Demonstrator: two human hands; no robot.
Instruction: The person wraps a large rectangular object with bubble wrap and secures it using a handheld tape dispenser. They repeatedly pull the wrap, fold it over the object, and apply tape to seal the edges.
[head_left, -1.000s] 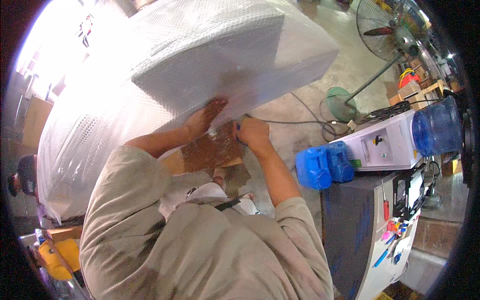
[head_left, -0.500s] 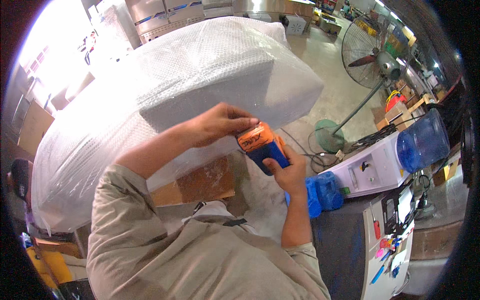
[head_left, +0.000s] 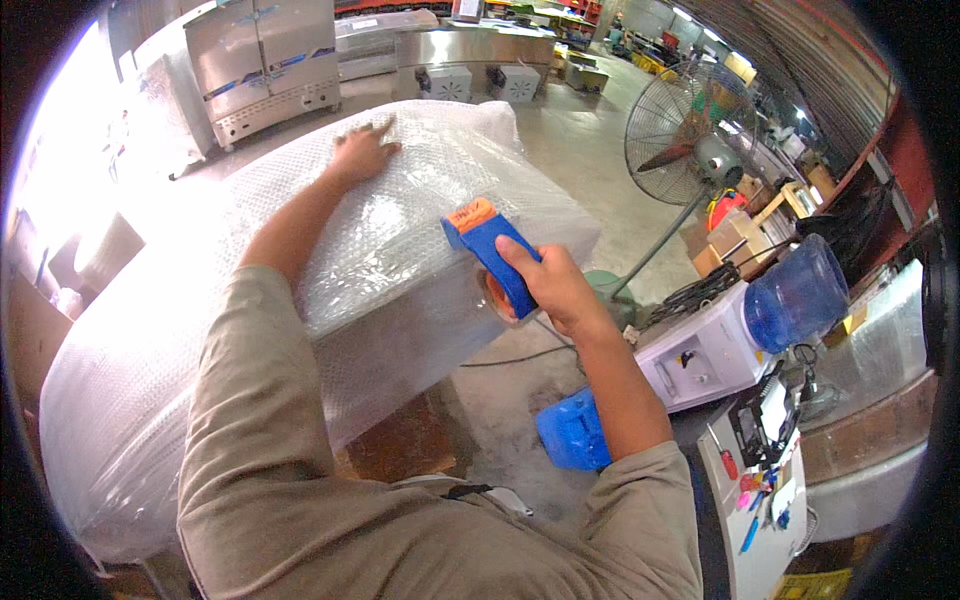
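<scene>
Tape dispenser is clamped in the right hand's fingers, near the front upper edge of the wrapped bundle; the left hand rests on the bundle's top, fingers apart. Taping seems in hand; the next move likely calls for steady pressure.

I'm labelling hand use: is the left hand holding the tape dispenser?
No, the right hand grips the tape dispenser; the left hand is at the bubble wrap.
</scene>
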